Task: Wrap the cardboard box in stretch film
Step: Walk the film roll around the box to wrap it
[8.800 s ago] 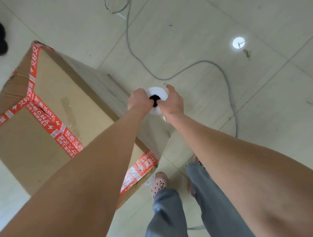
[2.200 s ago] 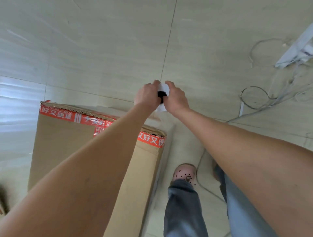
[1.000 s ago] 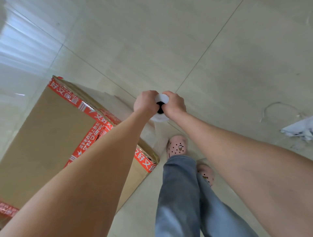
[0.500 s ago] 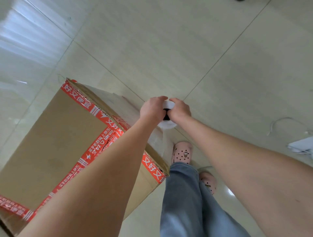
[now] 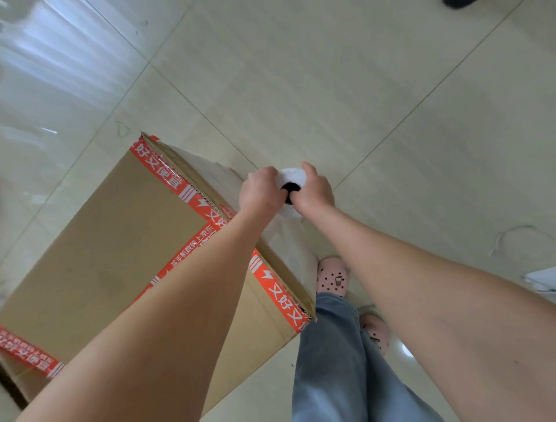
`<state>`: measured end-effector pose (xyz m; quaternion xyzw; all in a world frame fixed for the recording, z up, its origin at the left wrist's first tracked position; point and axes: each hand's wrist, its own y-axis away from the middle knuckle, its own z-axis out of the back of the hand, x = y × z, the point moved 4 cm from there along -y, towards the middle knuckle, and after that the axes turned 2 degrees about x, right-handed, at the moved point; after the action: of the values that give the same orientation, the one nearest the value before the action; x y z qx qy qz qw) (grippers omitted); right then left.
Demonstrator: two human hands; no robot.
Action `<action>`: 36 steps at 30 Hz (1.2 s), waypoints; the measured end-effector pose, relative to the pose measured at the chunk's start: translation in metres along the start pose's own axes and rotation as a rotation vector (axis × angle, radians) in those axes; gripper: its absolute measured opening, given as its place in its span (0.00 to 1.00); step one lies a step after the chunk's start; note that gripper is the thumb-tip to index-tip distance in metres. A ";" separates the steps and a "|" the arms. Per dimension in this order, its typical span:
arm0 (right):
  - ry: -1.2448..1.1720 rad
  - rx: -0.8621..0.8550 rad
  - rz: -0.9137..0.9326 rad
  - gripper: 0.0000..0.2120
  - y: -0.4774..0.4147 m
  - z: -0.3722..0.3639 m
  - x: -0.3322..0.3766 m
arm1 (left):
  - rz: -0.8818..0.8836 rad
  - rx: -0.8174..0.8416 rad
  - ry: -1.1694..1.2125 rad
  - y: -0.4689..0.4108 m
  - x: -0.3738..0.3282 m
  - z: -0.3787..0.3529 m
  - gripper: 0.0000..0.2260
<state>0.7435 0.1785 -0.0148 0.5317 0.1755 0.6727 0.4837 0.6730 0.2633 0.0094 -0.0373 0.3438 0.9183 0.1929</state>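
Note:
A tall brown cardboard box [image 5: 99, 250] with red printed tape along its top edges stands on the floor at the lower left. I hold an upright white roll of stretch film [image 5: 291, 177] beside the box's right side, seen end-on with its dark core. My left hand [image 5: 261, 192] grips the roll from the left and my right hand [image 5: 316, 189] grips it from the right. Clear film [image 5: 285, 241] hangs below the roll against the box's side and corner. The lower part of the roll is hidden by my hands.
Pale tiled floor [image 5: 346, 90] all around. My legs in blue jeans [image 5: 337, 361] and pink clogs [image 5: 332, 275] stand just right of the box. A thin cable [image 5: 511, 233] and a white object [image 5: 541, 278] lie at the right edge. Dark object at top right [image 5: 457, 3].
Over the frames I have walked around the box with the roll held in both hands. In the last second the box corner has come nearer to my feet and the roll.

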 end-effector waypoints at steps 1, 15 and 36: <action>-0.066 0.009 -0.049 0.31 -0.001 0.000 -0.004 | -0.036 0.002 -0.028 -0.002 -0.004 -0.001 0.15; 0.215 0.029 0.319 0.20 -0.019 -0.005 0.060 | 0.205 -0.040 0.112 -0.027 0.027 0.025 0.10; 0.150 0.063 0.278 0.14 -0.047 -0.013 0.108 | 0.193 -0.018 0.118 -0.065 0.038 0.061 0.11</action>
<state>0.7574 0.2951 0.0040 0.5139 0.1567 0.7652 0.3546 0.6660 0.3598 0.0083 -0.0596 0.3485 0.9318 0.0825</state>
